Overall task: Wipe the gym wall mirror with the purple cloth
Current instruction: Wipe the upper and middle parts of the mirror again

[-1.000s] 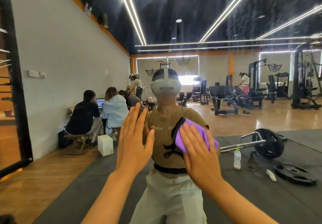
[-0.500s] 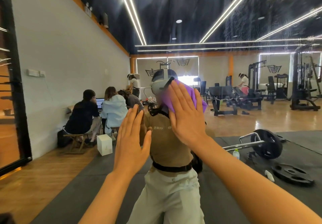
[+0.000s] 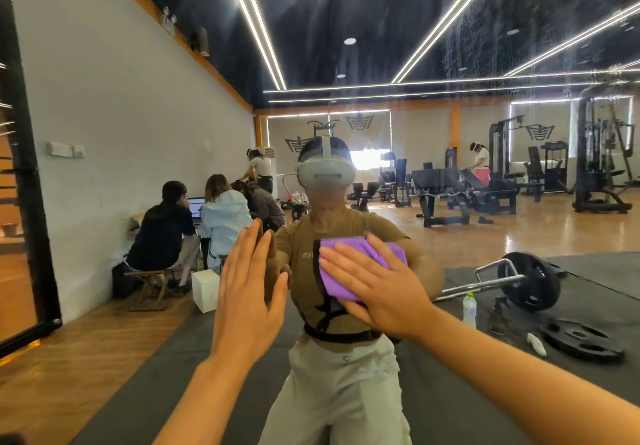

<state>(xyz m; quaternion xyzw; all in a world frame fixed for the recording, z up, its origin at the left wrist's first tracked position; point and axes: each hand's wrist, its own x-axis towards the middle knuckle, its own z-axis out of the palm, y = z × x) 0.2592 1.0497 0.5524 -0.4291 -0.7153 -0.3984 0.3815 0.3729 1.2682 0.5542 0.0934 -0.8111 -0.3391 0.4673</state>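
The gym wall mirror (image 3: 450,46) fills nearly the whole view and shows streaks and drip marks near its top right. My right hand (image 3: 377,289) lies flat with straight fingers on the folded purple cloth (image 3: 349,261), pressing it against the glass at chest height. My left hand (image 3: 247,292) rests flat on the mirror just left of the cloth, fingers straight and pointing up, holding nothing. Most of the cloth's lower right part is hidden under my right hand.
The mirror's black frame edge (image 3: 31,181) stands at far left. The reflection shows a barbell (image 3: 519,282), a weight plate (image 3: 581,339) and a bottle (image 3: 469,309) on dark mats, gym machines at the back, and several people seated by the white wall.
My right hand swept the cloth up to head height, then back down to chest height and slightly right. My left hand stayed flat on the glass in nearly the same place.
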